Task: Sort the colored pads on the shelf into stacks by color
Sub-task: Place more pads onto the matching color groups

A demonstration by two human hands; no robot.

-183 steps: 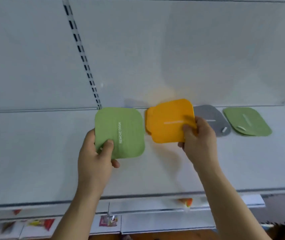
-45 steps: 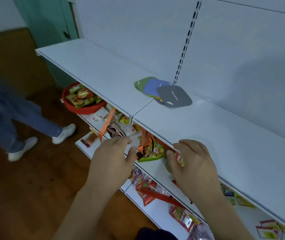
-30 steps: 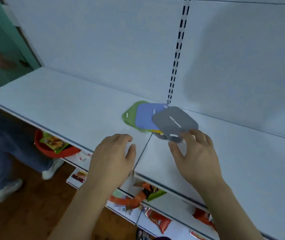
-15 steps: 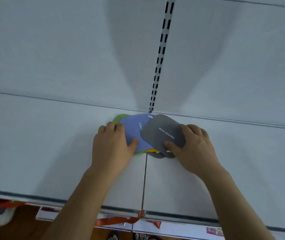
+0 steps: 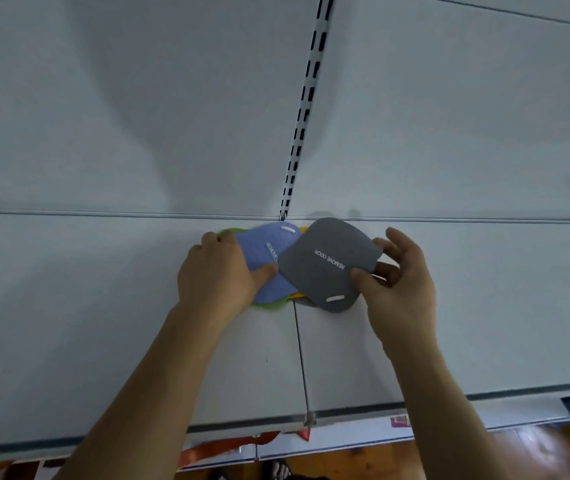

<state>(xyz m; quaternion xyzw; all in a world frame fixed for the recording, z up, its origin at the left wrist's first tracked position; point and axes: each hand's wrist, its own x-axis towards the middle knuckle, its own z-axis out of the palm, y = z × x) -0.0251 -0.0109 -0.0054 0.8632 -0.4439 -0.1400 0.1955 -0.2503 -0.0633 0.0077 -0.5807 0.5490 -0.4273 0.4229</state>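
White metal shelf [image 5: 103, 323] fills lower frame; white back panel [image 5: 138, 98] above; black-slotted upright [image 5: 306, 109] centre; wooden floor [image 5: 536, 441] at bottom right edge.

We see gray pad [image 5: 328, 263], "REMOVE ODOR" print, tilted, pinched in right hand [image 5: 399, 282]; blue pad [image 5: 264, 258] under left hand [image 5: 214, 271], atop green pad [image 5: 271, 306], yellow pad [image 5: 295, 295] edges.

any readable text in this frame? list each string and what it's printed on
"REMOVE ODOR": white print, upside down to the camera, on the grey rounded-square pad.
"REMOVE": white print on the blue rounded-square pad; the rest is hidden under the grey pad.
Packaging below the shelf edge: too blurred to read.
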